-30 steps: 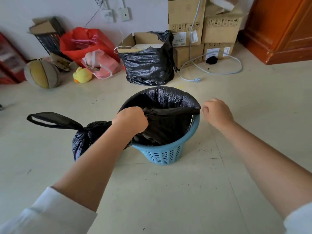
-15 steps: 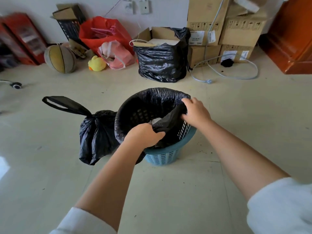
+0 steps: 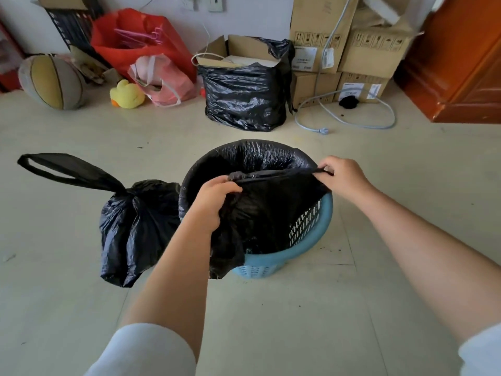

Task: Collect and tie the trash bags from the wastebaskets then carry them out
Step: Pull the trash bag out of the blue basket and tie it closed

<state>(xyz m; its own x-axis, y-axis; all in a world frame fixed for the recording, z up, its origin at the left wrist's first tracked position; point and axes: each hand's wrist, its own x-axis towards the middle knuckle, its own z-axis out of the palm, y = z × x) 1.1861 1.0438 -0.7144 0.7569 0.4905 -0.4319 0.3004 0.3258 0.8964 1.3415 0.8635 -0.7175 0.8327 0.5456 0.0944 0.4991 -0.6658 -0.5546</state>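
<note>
A blue plastic wastebasket stands on the floor in the middle, lined with a black trash bag. The bag's far rim still wraps the basket's edge; its near edge is pulled off and stretched taut across the opening. My left hand grips that near edge at the basket's left side. My right hand pinches the same edge at the right rim. A tied black trash bag with a long loop handle sits on the floor, touching the basket's left side.
Along the far wall: a basketball, a yellow duck toy, red and pink bags, a black-bagged cardboard box, stacked cartons and a loose cable. An orange wooden cabinet stands at right.
My right hand took hold of the bag's edge and drew it out to the right rim, stretching it tight. The left hand kept its grip. The view shifted a little.
</note>
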